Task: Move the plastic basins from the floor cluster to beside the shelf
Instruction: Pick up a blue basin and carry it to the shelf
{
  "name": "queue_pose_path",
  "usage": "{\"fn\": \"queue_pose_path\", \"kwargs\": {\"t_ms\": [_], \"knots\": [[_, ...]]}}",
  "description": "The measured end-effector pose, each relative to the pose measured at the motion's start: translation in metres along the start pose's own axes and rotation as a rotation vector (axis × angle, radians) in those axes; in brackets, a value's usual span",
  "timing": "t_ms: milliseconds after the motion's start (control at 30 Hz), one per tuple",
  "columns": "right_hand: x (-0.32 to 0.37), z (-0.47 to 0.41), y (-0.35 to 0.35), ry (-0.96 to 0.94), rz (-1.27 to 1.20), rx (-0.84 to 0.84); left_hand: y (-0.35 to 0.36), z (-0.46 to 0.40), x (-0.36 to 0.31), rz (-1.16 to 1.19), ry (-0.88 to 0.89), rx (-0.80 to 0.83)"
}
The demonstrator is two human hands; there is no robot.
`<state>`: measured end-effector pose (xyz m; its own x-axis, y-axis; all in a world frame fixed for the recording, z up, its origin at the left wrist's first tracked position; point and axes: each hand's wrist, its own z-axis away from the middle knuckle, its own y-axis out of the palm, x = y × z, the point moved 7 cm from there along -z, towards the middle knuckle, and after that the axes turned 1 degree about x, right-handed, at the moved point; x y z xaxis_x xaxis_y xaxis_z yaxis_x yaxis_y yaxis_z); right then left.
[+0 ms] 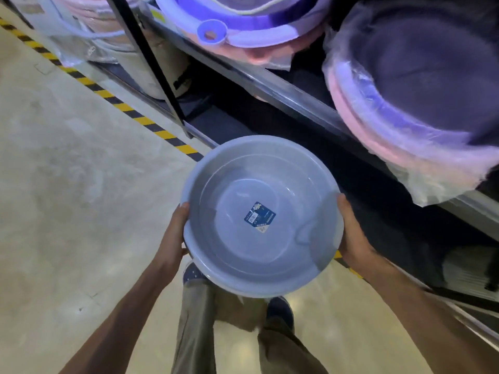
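A round pale blue-grey plastic basin (216, 182) with a blue label on its inner bottom is carried in the air in front of me, above the floor. My left hand (172, 236) grips its left rim and my right hand (351, 233) grips its right rim, the thumbs on the rim's edge and the fingers hidden beneath. A second rim shows just under the basin's near edge, so it may be a nested stack. The shelf (286, 95) runs diagonally just beyond and to the right of the basin.
The metal shelf holds plastic-wrapped pink and purple tubs (399, 109) and a purple-rimmed tub (243, 25). Yellow-black hazard tape (116, 99) runs along the shelf's base on the concrete floor (67, 184). My legs and shoes (279, 309) are below the basin.
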<state>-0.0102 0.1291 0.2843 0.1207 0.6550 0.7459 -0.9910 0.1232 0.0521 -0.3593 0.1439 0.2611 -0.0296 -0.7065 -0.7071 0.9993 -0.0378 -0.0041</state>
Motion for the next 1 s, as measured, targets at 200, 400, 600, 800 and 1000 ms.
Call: {"fn": "queue_pose_path", "kwargs": {"t_ms": [200, 400, 600, 800, 1000], "knots": [[-0.029, -0.034, -0.022, 0.022, -0.095, -0.138, 0.024, -0.066, -0.03, -0.104, 0.002, 0.128], [-0.053, -0.057, -0.048, 0.008, -0.208, -0.299, 0.051, -0.117, -0.053, -0.224, 0.042, 0.258], [-0.059, -0.082, -0.066, -0.123, -0.255, -0.285, 0.075, -0.167, -0.066, -0.286, 0.138, 0.292], [-0.05, -0.117, -0.097, -0.279, -0.298, -0.367, 0.108, -0.206, -0.078, -0.232, 0.243, 0.268], [-0.035, -0.146, -0.124, -0.371, -0.228, -0.4, 0.149, -0.245, -0.09, -0.173, 0.323, 0.36]]}}
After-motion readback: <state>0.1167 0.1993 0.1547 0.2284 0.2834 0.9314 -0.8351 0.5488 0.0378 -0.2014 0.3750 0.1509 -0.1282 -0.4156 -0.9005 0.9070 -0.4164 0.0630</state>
